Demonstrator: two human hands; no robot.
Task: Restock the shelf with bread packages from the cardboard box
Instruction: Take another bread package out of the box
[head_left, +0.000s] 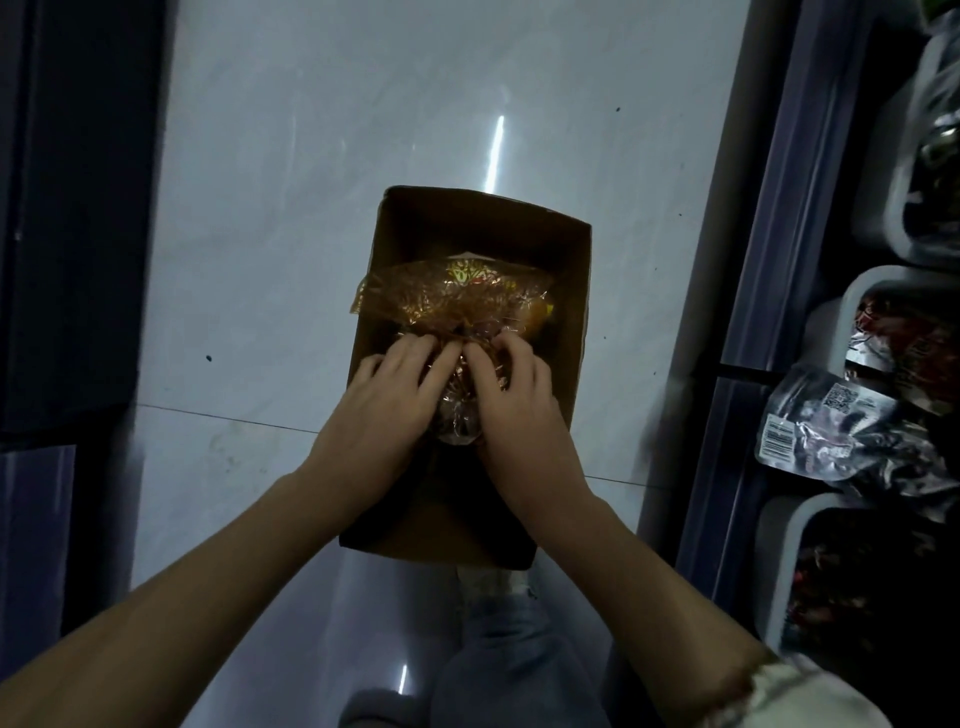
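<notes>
So I'm watching the head cam feed and the cardboard box (574, 291) is sitting open on the pale tiled floor (291, 208), long side running away from the person. The bread package (457, 306) is inside it, about the middle of the box and pushed toward the left wall, with one corner of the crinkly gold wrapper poking over the left rim. Its wide sealed end points at the far wall, and the bunched-up neck of the bag points back toward the near edge, straight at the hands.

Both hands are in the box. The left hand (395, 384) and right hand (511, 389) are side by side, fingertips nearly touching, and both are pinched down on that gathered neck of the wrapper. Fingers curled, not spread, so I'd call it a two-handed grip on the plastic rather than on the loaf itself. Neither hand is really closer than the other, it's dead centre between them.

The shelf (779, 218) runs down the right side of the frame, with grey bins (857, 306) of dark foil packets (831, 421) already in it. So my guess is the lift goes up out of the box and then swings right, which makes the right arm the inside one. Holding it by the neck, I'd expect the heavy end to dangle and maybe catch the box's right wall on the way.

Lighting's pretty dim, so I can't tell if there's more bread underneath.
</notes>
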